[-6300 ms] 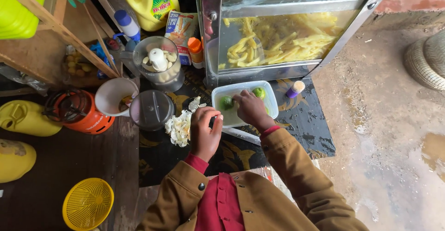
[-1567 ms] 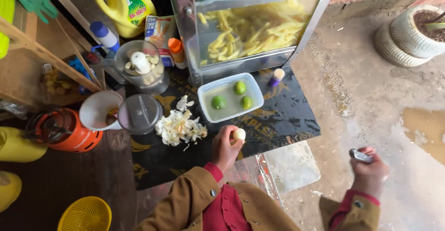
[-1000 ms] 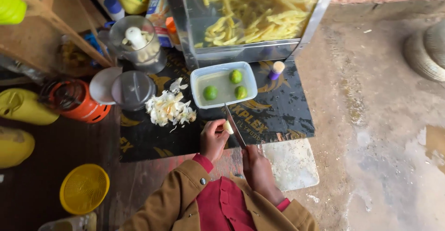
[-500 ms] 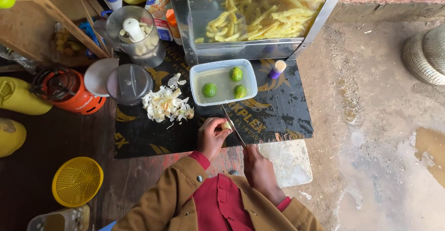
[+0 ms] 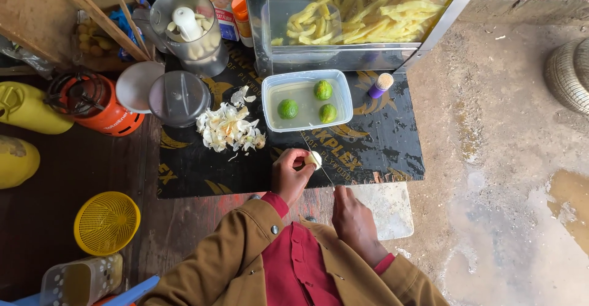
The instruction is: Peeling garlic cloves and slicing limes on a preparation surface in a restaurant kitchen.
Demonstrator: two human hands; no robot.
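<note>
The left hand (image 5: 290,176) has lifted the small white garlic clove (image 5: 314,158) a bit higher than half a second ago, and the knife (image 5: 319,166) has slid closer under it. The right hand (image 5: 354,220) is nearest, low by the brown coat; its fingers are curled tight on the knife handle, so the thin blade points away and up to the clove. The left fingers pinch the clove just over the black bench (image 5: 380,140), likely to keep it steady for the blade. A little further lies a heap of pale peels (image 5: 228,129). Beside it sits a clear tub of water (image 5: 307,76) with three green limes (image 5: 288,109). Furthest back is the glass case of chips (image 5: 362,11).
</note>
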